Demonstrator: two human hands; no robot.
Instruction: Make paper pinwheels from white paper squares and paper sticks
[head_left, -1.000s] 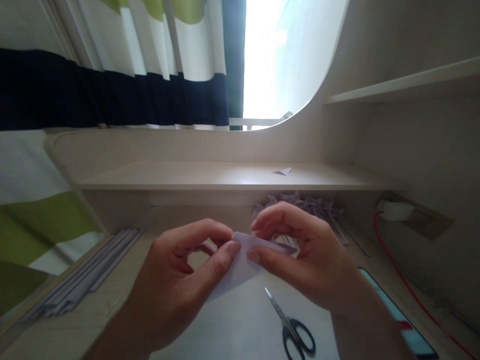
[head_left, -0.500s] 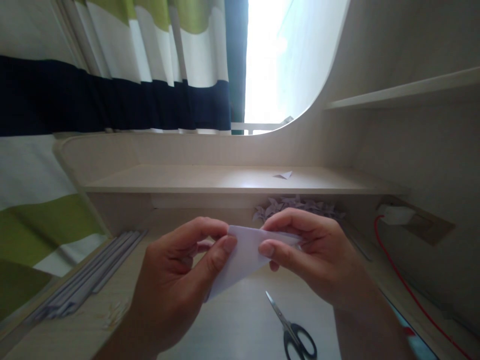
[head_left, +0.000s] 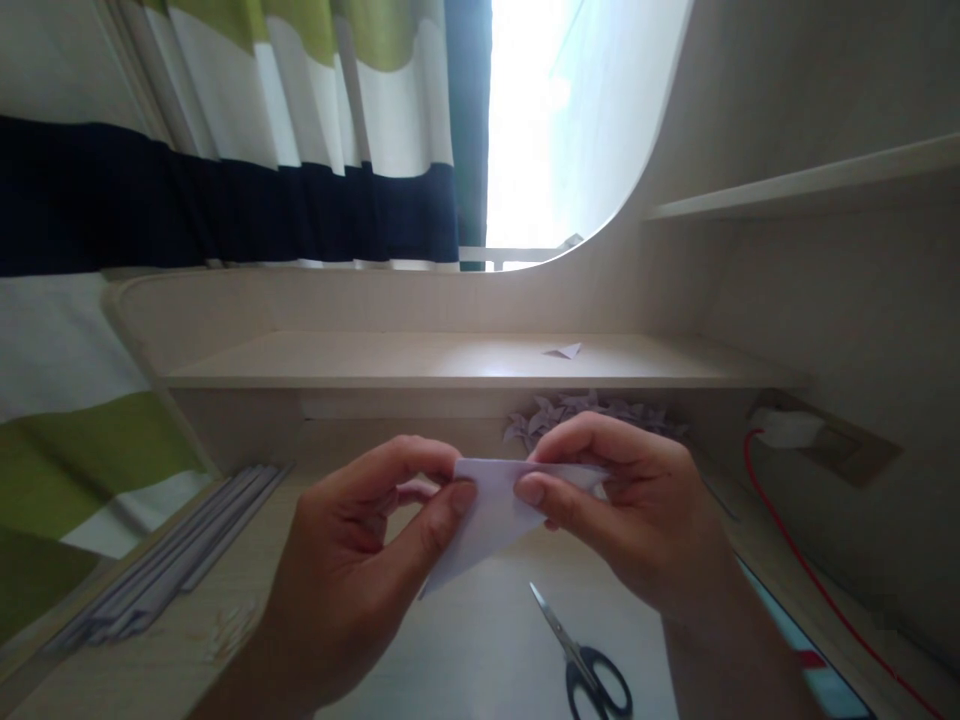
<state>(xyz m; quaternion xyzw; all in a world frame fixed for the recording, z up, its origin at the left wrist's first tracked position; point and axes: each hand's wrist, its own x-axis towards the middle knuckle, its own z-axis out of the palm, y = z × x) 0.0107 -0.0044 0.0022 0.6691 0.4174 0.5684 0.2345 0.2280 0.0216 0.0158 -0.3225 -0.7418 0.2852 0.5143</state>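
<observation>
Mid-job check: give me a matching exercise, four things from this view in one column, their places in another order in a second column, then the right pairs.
Things:
1. folded paper
2. scissors
3. small paper triangle
4. red cable

Places:
A. lying on the raised shelf
B. along the desk's right side
C. pinched between left hand and right hand
D. flat on the desk, below the hands

Pairs: 1-C, 2-D, 3-A, 4-B
</observation>
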